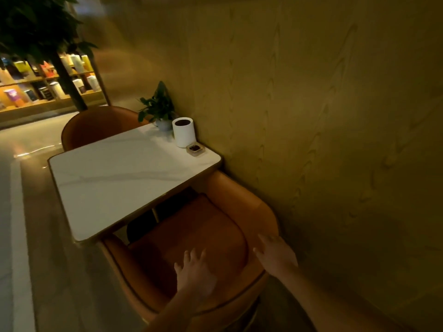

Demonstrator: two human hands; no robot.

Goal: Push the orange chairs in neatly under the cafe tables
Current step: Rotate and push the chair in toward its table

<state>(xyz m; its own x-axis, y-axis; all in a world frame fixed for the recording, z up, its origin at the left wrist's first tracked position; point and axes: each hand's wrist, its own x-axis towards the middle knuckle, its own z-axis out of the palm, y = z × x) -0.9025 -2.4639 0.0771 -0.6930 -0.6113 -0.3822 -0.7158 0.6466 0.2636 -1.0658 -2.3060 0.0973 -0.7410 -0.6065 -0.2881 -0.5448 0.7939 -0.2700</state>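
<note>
The near orange chair (pixel 206 236), smooth with a curved back, sits partly under the white table (pixel 115 178) by the wall. Left hand (pixel 195 275) and right hand (pixel 275 256) rest spread on its back. A white cup (pixel 183 134) holds something dark.

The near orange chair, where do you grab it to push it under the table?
Grab the near chair by the curved top of its backrest, one hand on each side, from behind. The back faces the person and the seat already points at the table. Both hands, left and right, are spread open there.
</note>
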